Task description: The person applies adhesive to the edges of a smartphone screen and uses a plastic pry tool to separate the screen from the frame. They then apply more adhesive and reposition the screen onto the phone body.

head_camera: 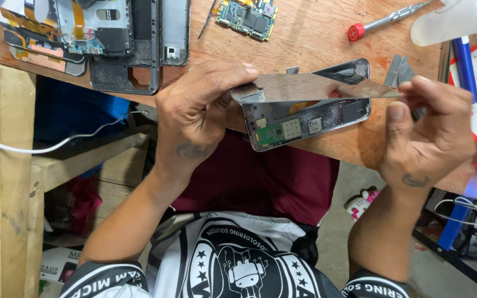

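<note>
Head view: we judge we're mid-separation, left hand (194, 113) and right hand (429, 129) each pinching an end of the thin reflective metal panel (310, 87) lifted over the opened silver phone frame (310, 124) at the wooden bench (316, 38) edge; next needs a steady, level lift.

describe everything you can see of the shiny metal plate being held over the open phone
The thin, mirror-like silver metal plate is long, flat and rectangular, with a small bent tab near its left end. It is held roughly level, lengthwise between the left hand and right hand, just above the opened silver-framed phone body at the wooden bench edge.
</note>
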